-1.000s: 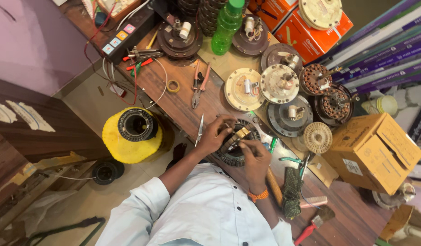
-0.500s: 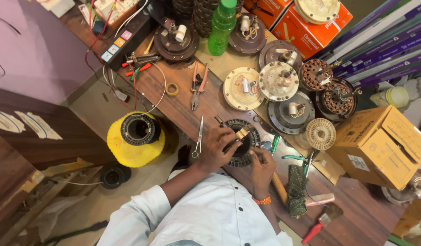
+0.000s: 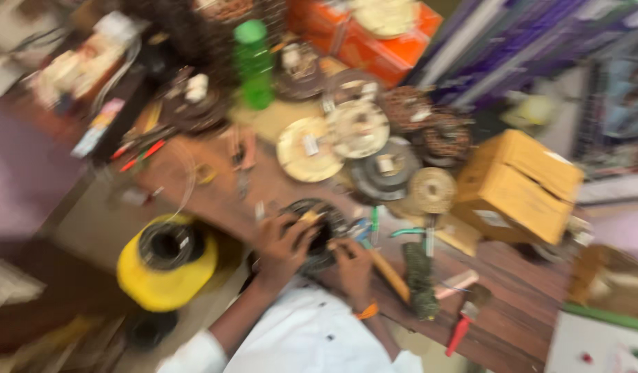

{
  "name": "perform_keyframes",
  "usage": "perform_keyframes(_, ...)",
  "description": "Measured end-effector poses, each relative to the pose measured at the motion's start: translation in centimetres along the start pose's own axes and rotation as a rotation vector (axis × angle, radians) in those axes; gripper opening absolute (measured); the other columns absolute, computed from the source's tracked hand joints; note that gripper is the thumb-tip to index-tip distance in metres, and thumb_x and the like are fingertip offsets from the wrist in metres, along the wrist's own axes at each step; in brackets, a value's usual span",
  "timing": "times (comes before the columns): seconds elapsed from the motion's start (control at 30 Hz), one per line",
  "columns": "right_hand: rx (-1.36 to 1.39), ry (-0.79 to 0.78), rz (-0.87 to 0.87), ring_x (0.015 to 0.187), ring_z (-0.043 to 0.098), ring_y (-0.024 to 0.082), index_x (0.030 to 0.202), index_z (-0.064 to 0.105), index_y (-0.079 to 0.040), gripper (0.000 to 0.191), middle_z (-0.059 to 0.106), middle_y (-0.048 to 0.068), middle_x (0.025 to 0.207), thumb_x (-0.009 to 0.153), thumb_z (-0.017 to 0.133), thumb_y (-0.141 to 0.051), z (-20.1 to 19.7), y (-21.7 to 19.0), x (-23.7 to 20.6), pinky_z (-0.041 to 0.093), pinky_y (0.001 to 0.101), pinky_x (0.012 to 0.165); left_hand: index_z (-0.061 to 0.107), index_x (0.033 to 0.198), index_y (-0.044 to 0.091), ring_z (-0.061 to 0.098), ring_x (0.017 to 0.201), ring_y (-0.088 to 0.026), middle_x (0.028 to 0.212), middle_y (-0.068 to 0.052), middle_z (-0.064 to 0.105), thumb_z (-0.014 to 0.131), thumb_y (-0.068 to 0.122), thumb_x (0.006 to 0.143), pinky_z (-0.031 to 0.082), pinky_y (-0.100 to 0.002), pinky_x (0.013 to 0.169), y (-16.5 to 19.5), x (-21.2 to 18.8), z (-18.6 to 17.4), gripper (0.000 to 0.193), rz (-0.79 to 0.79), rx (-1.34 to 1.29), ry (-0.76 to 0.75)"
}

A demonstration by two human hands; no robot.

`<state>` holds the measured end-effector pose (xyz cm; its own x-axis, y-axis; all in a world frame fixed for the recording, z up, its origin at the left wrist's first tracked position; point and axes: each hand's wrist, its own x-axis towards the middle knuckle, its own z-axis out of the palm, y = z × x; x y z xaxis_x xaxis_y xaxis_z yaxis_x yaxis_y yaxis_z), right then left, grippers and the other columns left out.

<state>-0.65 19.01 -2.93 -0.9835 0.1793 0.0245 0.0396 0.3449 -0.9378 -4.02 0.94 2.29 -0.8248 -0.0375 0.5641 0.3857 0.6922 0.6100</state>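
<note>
Heavily blurred view from above, so only the coarse layout reads

Dark wound ring (image 3: 330, 222) lies flat on the near edge of the wooden bench (image 3: 519, 280), at about six o'clock from the cream disc (image 3: 306, 148) and nine o'clock from the cardboard box (image 3: 519, 183)

Left hand (image 3: 283, 243) covers the ring's nine o'clock side, fingers curled over its rim with a small tan piece at the fingertips; cannot tell whether pinched or merely touched. Right hand (image 3: 352, 266), orange band at the wrist, presses at the ring's five o'clock edge; how tightly it closes cannot be told either

Appears to be close handwork on the ring's windings, mid-step, with one hand steadying and the other working the rim. Next move likely calls for keeping the ring pinned flat and for fine fingertip control, since loose parts crowd in at twelve and three o'clock

Yellow spool (image 3: 168, 266) sits off the bench at nine o'clock, green bottle (image 3: 253, 62) far at eleven, red-handled tool (image 3: 460, 331) at four
</note>
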Motion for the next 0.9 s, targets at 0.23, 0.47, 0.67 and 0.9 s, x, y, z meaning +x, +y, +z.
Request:
perform_keyframes(0.23, 0.056, 0.007, 0.06, 0.07, 0.066, 0.01, 0.094, 0.078, 0.001, 0.01, 0.078, 0.007, 0.082, 0.086, 0.074, -0.005, -0.1, -1.7, 1.9, 0.052, 0.0254, 0.065, 0.076, 0.094, 0.012, 0.06, 0.088, -0.03, 0.101, -0.003, 0.071, 0.085, 0.011, 0.077, 0.051, -0.041, 0.077, 0.8, 2.7, -0.2, 0.02, 0.04, 0.086, 0.033)
perform_keyframes(0.47, 0.077, 0.001, 0.032, 0.079, 0.071, 0.01, 0.093, 0.076, 0.0, 0.01, 0.079, 0.006, 0.088, 0.09, 0.071, -0.007, -0.2, -1.4, 2.2, 0.057, 0.027, 0.074, 0.077, 0.104, 0.005, 0.067, 0.094, -0.026, 0.1, -0.01, 0.071, 0.072, 0.011, 0.09, 0.053, -0.036, 0.085, -2.1, 3.1, -1.1, 0.016, -0.227, -0.365, -0.262)
perform_keyframes(0.67, 0.024, -0.049, 0.106, 0.082, 0.071, 0.012, 0.098, 0.075, 0.0, 0.01, 0.078, 0.007, 0.091, 0.091, 0.072, -0.007, -0.4, 0.1, 2.3, 0.056, 0.0282, 0.075, 0.072, 0.11, 0.0, 0.064, 0.1, -0.02, 0.109, -0.01, 0.067, 0.074, 0.014, 0.091, 0.052, -0.034, 0.09, -6.2, 3.3, 0.4, 0.024, -0.368, -0.756, -0.536)
perform_keyframes(0.9, 0.01, -0.038, 0.056, 0.077, 0.068, 0.009, 0.101, 0.075, 0.001, 0.011, 0.077, 0.008, 0.089, 0.091, 0.074, -0.004, -0.5, 0.2, 3.0, 0.052, 0.0236, 0.069, 0.074, 0.106, 0.003, 0.066, 0.09, -0.012, 0.098, -0.005, 0.074, 0.073, 0.016, 0.094, 0.054, -0.026, 0.081, -4.8, 2.7, 2.9, 0.017, -0.796, -0.917, -0.399)
